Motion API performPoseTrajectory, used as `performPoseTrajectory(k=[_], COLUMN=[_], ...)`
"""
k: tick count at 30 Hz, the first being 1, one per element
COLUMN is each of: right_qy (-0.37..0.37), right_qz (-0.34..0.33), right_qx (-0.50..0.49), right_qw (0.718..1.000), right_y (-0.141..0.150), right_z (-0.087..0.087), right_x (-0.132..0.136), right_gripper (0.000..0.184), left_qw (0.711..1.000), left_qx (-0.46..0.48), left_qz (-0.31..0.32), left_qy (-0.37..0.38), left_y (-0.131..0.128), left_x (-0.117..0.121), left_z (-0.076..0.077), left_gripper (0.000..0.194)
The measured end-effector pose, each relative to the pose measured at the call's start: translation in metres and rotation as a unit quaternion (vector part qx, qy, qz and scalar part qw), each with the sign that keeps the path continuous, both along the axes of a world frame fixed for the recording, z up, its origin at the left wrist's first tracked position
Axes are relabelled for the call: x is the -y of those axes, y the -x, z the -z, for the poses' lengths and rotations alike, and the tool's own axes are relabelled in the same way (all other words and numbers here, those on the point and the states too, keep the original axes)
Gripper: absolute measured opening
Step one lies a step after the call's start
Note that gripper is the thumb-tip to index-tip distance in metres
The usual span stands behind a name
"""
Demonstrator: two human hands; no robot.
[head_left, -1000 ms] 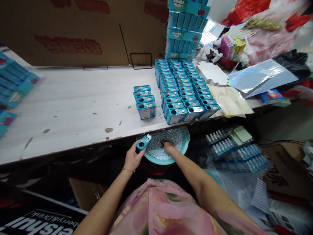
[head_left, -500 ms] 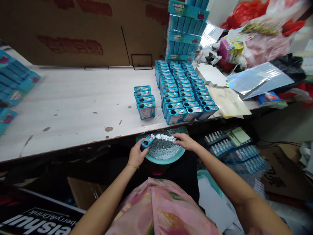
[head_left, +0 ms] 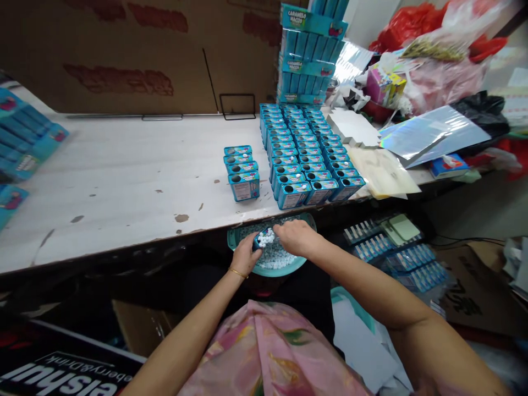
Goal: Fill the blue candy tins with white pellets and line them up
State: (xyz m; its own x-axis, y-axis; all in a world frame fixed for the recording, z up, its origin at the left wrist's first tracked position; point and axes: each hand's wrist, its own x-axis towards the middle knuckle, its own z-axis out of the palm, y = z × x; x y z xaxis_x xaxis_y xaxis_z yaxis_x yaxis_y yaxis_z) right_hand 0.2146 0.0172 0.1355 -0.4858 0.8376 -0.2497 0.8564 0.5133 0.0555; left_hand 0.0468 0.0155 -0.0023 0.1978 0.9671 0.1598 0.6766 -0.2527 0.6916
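My left hand (head_left: 245, 256) grips a small blue candy tin (head_left: 256, 242) over a bowl (head_left: 284, 272) with a turquoise rim. Round white candies (head_left: 266, 237) are heaped at the tin's top. Right beside them my right hand (head_left: 297, 237) is closed, its fingertips at the heap; whatever it grips is hidden by the hand. More white candies (head_left: 280, 258) fill the bowl beneath both hands.
Several blue tins (head_left: 295, 195) stand in rows on the white table (head_left: 124, 181), with a short separate row (head_left: 244, 186) left of them. Stacked display packs (head_left: 303, 66) rise behind. Plastic bags (head_left: 441, 77) pile up at the right. A large cardboard box (head_left: 124, 55) backs the table.
My right hand has moved left and turned over toward the tin. The line of white candies between the hands is gone; candies now heap at the tin. My left hand shifted slightly right.
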Motion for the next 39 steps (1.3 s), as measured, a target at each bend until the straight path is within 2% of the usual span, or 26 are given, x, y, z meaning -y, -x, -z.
performPoseTrajectory(k=[3,6,9,11,13,15,18,20,23,27,29,32,35,39], right_qy=[-0.022,-0.019,0.007,0.044,0.095,0.136,0.169,0.189,0.212,0.217,0.216,0.214,0.192,0.145], right_qz=[-0.015,0.002,0.052,0.108,0.17,0.208,0.211,0.209,0.203,0.186,0.17,0.143,0.112,0.05], right_qx=[-0.005,-0.016,-0.022,-0.022,-0.031,-0.053,-0.101,-0.146,-0.223,-0.309,-0.365,-0.428,-0.418,-0.322], right_qw=[1.0,1.0,0.998,0.993,0.98,0.967,0.957,0.948,0.93,0.907,0.89,0.867,0.881,0.934], right_y=[0.003,-0.01,-0.038,-0.054,-0.06,-0.052,-0.019,0.004,0.018,-0.001,-0.018,-0.04,-0.051,-0.045], right_z=[-0.004,-0.005,0.009,0.033,0.065,0.102,0.151,0.171,0.184,0.176,0.163,0.134,0.097,0.05], right_x=[0.004,0.004,-0.002,-0.009,-0.016,-0.021,-0.026,-0.029,-0.033,-0.033,-0.03,-0.025,-0.02,-0.016], right_gripper=[0.026,0.025,0.025,0.027,0.029,0.032,0.036,0.038,0.039,0.036,0.033,0.03,0.026,0.026], left_qw=[1.0,0.999,0.997,0.996,0.995,0.993,0.992,0.991,0.988,0.985,0.985,0.986,0.99,0.996], left_qx=[0.01,0.04,0.077,0.091,0.1,0.109,0.113,0.111,0.118,0.131,0.13,0.125,0.113,0.07], left_qz=[-0.003,-0.016,-0.013,-0.019,-0.027,-0.035,-0.057,-0.076,-0.095,-0.109,-0.112,-0.111,-0.09,-0.058], left_qy=[0.001,0.008,0.006,0.002,0.003,0.006,0.007,0.004,0.001,-0.001,-0.007,-0.011,-0.008,-0.005], left_y=[0.001,0.006,0.012,0.016,0.021,0.027,0.035,0.039,0.043,0.047,0.047,0.046,0.038,0.022], left_x=[-0.001,-0.002,-0.002,0.0,0.002,0.006,0.012,0.015,0.017,0.019,0.02,0.02,0.017,0.01], left_z=[0.003,0.005,0.005,0.004,0.0,-0.005,-0.01,-0.012,-0.011,-0.01,-0.009,-0.008,-0.008,-0.007], left_gripper=[0.045,0.044,0.044,0.044,0.044,0.043,0.042,0.042,0.042,0.043,0.044,0.043,0.042,0.043])
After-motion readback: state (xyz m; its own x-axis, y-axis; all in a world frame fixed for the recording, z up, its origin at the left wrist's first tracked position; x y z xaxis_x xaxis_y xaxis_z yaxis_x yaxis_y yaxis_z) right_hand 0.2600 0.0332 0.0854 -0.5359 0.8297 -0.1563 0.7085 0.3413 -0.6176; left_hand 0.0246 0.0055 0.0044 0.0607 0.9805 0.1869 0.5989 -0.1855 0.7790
